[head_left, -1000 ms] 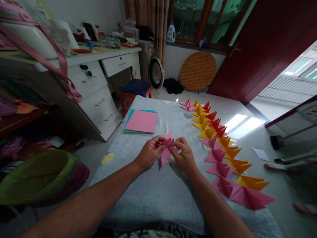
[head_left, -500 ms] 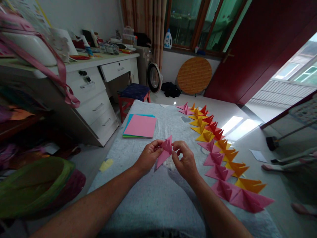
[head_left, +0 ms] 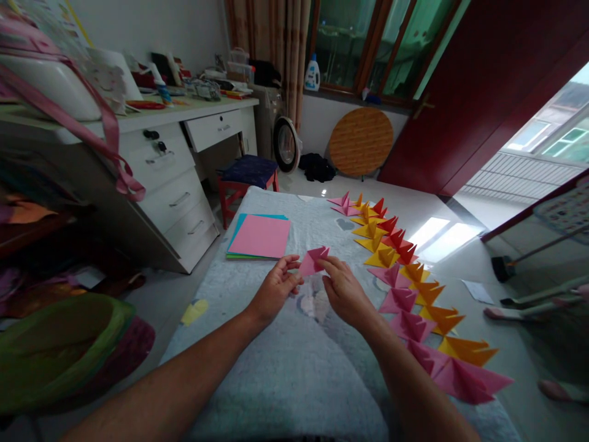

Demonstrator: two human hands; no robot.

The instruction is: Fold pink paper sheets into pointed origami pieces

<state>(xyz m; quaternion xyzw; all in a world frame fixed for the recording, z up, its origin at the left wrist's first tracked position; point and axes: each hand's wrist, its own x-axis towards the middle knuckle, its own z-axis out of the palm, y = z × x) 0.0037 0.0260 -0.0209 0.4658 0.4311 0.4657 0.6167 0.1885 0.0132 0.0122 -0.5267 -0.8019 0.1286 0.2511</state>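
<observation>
A folded pink origami crane (head_left: 311, 262) is held up between my two hands, just above the cloth-covered table (head_left: 276, 374). My right hand (head_left: 345, 288) pinches its right side between the fingers. Beside its left edge, my left hand (head_left: 275, 288) has thumb and fingers curved and apart; whether a fingertip touches the paper I cannot tell. Beyond my left hand lies a stack of square paper (head_left: 260, 236), pink on top with blue and green edges showing. Rows of finished pink, yellow, orange and red paper cranes (head_left: 400, 301) line the table's right side.
A white desk (head_left: 156, 147) and a red stool (head_left: 227, 199) with a dark seat stand at the left. Near my left arm is a green-lined bin (head_left: 115, 313). A round wooden tabletop (head_left: 361, 141) leans on the far wall beside a dark red door (head_left: 460, 92).
The pink crane has turned and moved slightly up and away. My right fingers have closed on its right side, while my left fingers have loosened at its left edge.
</observation>
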